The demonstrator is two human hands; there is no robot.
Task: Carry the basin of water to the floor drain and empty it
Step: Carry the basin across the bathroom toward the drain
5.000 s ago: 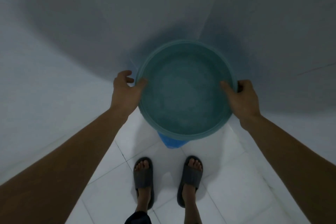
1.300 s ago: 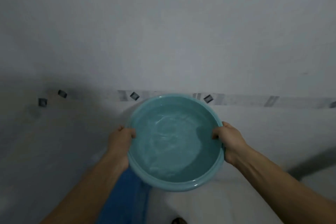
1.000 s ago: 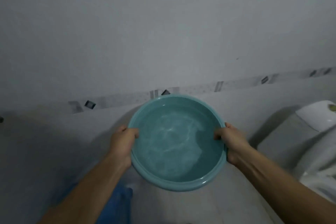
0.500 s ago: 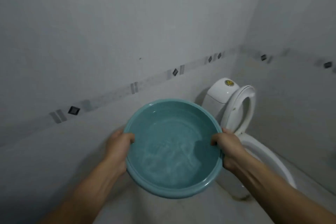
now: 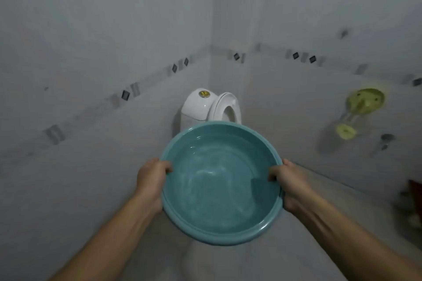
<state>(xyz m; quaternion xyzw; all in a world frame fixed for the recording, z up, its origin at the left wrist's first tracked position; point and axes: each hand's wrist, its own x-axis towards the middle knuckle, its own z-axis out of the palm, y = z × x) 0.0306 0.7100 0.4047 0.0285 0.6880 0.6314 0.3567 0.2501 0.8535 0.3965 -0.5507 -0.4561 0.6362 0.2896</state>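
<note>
Left wall (image 5: 91,52): pale tiles, crossed by a grey band with dark diamond insets, sloping up toward the corner behind the basin. Left hand (image 5: 151,180): clamped on the left rim of the basin, thumb hooked over the edge, remaining fingers out of sight beneath. Basin (image 5: 182,219): round, teal, held in the air between both hands, roughly level, with rippling water (image 5: 217,180) inside. Toilet (image 5: 205,105): white, directly behind the basin, seat raised, gold flush button on the tank; the basin covers its bowl. Right hand (image 5: 291,183): closed on the right rim of the basin, thumb inside the edge. Right of the basin, on the far wall: a yellowish fitting (image 5: 363,102), blurred, kind not determinable, with a small grey fixture (image 5: 386,140) just below it
</note>
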